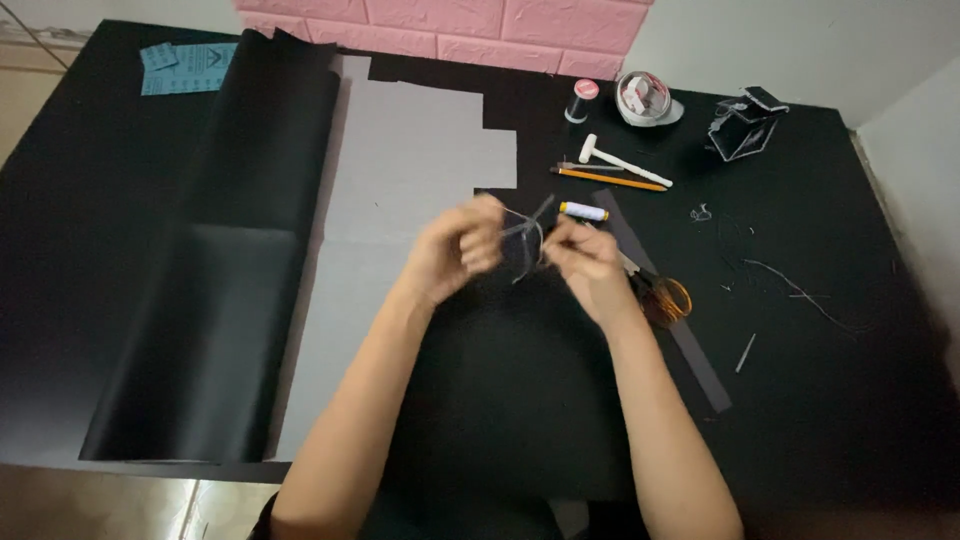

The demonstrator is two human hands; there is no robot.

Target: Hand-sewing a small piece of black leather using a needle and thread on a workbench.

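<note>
Between the two hands a small dark piece (522, 250) is held up above the surface (820, 400). It looks black and flat, with pale thin strands, likely thread (515, 228), crossing it and a short dark end sticking up toward the far side; motion blur hides finer detail.

The left hand (455, 250) is curled narrow, fingers bunched and pinching the near-left edge of the piece and the thread. The right hand (590, 262) is likewise closed to a pinch, its fingertips on the right edge of the piece. The two hands almost meet over it.

Just beyond the right hand lies a white spool (583, 211) with a yellow end. Further off beyond it lie a pencil (608, 179), a small white hammer (620, 160) and a dark thread reel (580, 100) with a pink top. Just right of the right hand are orange-handled scissors (665, 296), lying on a grey strip (670, 310). Left of the left hand a grey sheet (400, 170) is spread out, and further left a glossy black sheet (230, 250). Loose threads (800, 290) lie well to the right.
</note>
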